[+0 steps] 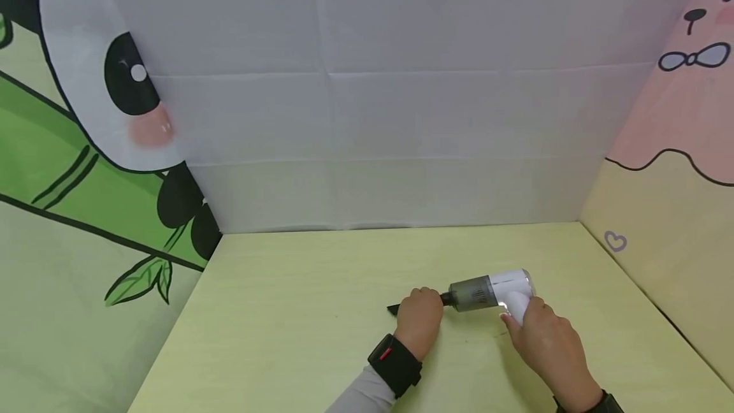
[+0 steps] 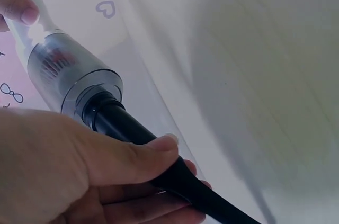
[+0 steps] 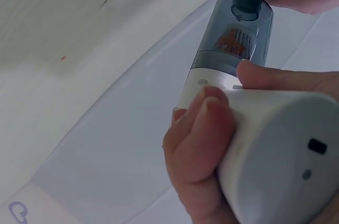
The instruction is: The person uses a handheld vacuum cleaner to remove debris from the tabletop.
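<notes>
A white handheld vacuum cleaner (image 1: pixel 512 287) with a smoky clear dust cup (image 1: pixel 473 294) is held above the tabletop by both hands. My right hand (image 1: pixel 550 343) grips its white handle (image 3: pixel 265 139), fingers wrapped round it. My left hand (image 1: pixel 420 322) pinches the black nozzle (image 2: pixel 124 123) between thumb and fingers. The nozzle's flat tip (image 1: pixel 392 310) sticks out to the left of that hand. In the right wrist view, something reddish-brown (image 3: pixel 231 43) shows inside the dust cup beside a slotted filter.
The pale yellow tabletop (image 1: pixel 287 311) spreads beneath the hands, with small dark marks on it. A plain whitish wall sheet (image 1: pixel 401 113) rises at the back. Printed cartoon panels stand left (image 1: pixel 69 336) and right (image 1: pixel 671 234).
</notes>
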Action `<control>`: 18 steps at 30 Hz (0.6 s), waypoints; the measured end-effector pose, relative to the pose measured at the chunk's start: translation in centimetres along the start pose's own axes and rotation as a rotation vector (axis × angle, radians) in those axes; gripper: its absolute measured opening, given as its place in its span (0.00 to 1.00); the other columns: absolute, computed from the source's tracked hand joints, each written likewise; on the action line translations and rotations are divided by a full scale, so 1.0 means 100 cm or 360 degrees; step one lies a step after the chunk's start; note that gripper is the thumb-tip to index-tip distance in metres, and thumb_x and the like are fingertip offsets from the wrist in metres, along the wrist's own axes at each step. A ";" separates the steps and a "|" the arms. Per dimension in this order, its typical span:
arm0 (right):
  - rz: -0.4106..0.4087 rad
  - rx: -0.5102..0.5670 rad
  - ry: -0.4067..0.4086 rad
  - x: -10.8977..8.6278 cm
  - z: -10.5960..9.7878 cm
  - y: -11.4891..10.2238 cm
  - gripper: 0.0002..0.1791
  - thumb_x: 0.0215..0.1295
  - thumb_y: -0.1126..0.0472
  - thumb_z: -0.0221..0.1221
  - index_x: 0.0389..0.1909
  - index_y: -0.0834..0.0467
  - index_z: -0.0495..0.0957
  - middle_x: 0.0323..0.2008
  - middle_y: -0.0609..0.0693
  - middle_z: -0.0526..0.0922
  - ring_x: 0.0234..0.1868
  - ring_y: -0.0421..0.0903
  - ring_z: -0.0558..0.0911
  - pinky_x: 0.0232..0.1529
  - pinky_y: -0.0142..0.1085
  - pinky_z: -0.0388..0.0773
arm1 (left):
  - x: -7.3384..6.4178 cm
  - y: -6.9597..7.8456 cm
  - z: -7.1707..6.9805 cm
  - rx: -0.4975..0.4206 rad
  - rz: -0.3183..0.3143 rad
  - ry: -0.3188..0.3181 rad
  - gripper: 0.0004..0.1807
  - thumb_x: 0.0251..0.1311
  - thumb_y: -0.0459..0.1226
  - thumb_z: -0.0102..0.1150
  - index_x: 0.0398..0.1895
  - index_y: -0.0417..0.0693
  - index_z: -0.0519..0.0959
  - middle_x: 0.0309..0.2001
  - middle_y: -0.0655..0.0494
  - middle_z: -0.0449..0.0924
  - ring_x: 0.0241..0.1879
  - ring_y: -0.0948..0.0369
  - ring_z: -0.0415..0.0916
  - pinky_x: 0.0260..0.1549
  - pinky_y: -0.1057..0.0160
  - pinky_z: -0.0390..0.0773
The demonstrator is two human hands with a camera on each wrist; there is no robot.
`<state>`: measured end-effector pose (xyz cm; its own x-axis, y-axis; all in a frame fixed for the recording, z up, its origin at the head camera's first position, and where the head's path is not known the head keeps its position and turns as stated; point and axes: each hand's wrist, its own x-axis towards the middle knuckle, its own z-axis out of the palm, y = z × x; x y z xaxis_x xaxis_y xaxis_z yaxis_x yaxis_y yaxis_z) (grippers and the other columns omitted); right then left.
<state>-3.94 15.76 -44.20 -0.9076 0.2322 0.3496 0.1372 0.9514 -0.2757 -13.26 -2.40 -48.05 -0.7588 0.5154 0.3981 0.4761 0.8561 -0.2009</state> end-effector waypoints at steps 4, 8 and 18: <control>-0.0002 -0.0013 -0.0006 -0.001 -0.003 0.011 0.27 0.53 0.51 0.65 0.28 0.72 0.66 0.16 0.58 0.72 0.11 0.50 0.68 0.07 0.40 0.63 | 0.004 0.010 0.001 -0.0013 0.0024 -0.0022 0.07 0.51 0.40 0.66 0.24 0.49 0.80 0.18 0.59 0.72 0.22 0.64 0.72 0.15 0.70 0.75; 0.0049 -0.0009 -0.0105 -0.003 -0.013 0.025 0.28 0.56 0.49 0.62 0.29 0.73 0.66 0.16 0.57 0.71 0.12 0.50 0.68 0.09 0.40 0.64 | 0.007 0.025 -0.002 0.0065 0.0023 -0.0024 0.07 0.52 0.43 0.66 0.25 0.51 0.80 0.18 0.60 0.71 0.22 0.66 0.71 0.15 0.72 0.74; 0.0229 -0.0002 -0.0307 -0.008 -0.042 0.050 0.29 0.61 0.44 0.56 0.30 0.70 0.66 0.18 0.53 0.71 0.16 0.50 0.68 0.12 0.39 0.61 | 0.012 0.062 -0.010 0.0178 0.0031 -0.0044 0.10 0.54 0.47 0.64 0.32 0.52 0.80 0.23 0.61 0.75 0.25 0.66 0.73 0.16 0.73 0.76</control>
<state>-0.91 21.24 -42.12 -0.9376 0.3228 0.1289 0.2713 0.9115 -0.3093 -10.81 3.51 -47.90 -0.7628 0.5313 0.3685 0.4393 0.8440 -0.3076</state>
